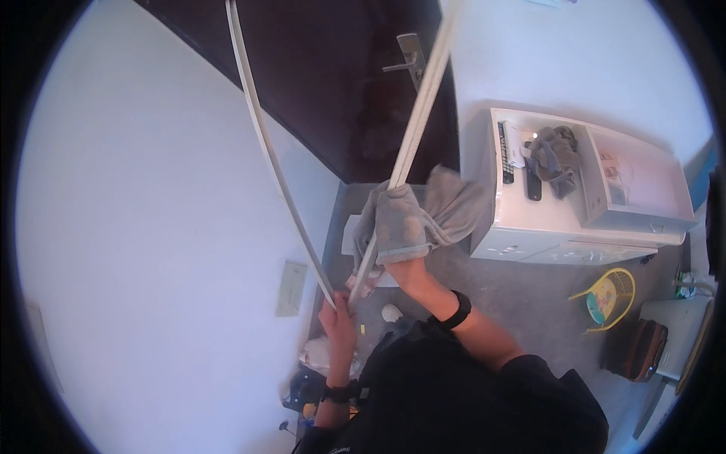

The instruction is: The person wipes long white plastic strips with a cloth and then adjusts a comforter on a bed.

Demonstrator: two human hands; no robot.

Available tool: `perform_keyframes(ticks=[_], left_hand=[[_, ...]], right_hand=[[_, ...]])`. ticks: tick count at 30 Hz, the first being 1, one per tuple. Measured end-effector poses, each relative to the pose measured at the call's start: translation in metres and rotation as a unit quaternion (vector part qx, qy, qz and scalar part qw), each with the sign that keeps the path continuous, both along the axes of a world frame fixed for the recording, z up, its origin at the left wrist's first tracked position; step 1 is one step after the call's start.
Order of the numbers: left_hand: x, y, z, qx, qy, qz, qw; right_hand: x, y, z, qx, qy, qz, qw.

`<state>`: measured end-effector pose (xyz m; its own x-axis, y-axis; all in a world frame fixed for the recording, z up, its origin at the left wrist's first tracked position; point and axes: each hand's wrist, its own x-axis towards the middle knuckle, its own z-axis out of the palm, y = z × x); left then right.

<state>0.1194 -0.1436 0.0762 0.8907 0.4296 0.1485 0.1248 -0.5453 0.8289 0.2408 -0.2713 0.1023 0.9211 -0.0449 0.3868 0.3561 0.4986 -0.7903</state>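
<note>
My left hand (338, 316) grips two long pale strips by their lower ends, near the wall. One is a thin, bowed strip (269, 148) that rises to the upper left. The other is a wider strip (418, 119), grooved along its length, which slants to the upper right. Around the wider strip wraps a grey cloth (401, 221), with my right hand (404, 271) closed on it. Cloth covers most of the right hand's fingers. A loose end of the cloth, blurred, hangs out to the right. Both upper strip ends lie beyond the picture.
A dark door (346, 85) with a metal handle (413, 59) stands ahead. Right of it, a white cabinet (527, 244) bears remote controls (533, 179), crumpled grey cloth (556, 156) and an open-topped box (641, 176). A yellow child's chair (610, 301) and dark bag (638, 349) are farther right.
</note>
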Motion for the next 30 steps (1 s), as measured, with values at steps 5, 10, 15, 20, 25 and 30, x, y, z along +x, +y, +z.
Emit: perform_keyframes(ticks=[5,10,15,20,25,30], left_hand=[[0.021,0.007,-0.032,-0.22,-0.066,-0.038,0.973],[0.026,0.031,0.007,-0.257,-0.074,-0.036,0.963],[0.056,0.065,0.08,-0.287,-0.137,-0.141,0.938],[0.087,0.074,0.148,-0.262,-0.191,-0.158,0.933],[0.101,0.08,0.163,-0.319,-0.237,-0.134,0.908],[0.116,0.081,0.169,-0.288,-0.269,-0.053,0.918]], right_hand=[[0.0,-0.01,0.021,-0.277,-0.104,-0.134,0.946],[-0.011,0.01,0.03,-0.508,-0.172,-0.142,0.832],[-0.026,0.036,0.056,-0.551,-0.189,-0.044,0.811],[-0.034,0.061,0.066,-0.575,-0.193,0.051,0.794],[-0.033,0.08,0.067,-0.578,-0.154,0.03,0.801],[-0.039,0.081,0.031,-0.583,-0.149,0.023,0.798]])
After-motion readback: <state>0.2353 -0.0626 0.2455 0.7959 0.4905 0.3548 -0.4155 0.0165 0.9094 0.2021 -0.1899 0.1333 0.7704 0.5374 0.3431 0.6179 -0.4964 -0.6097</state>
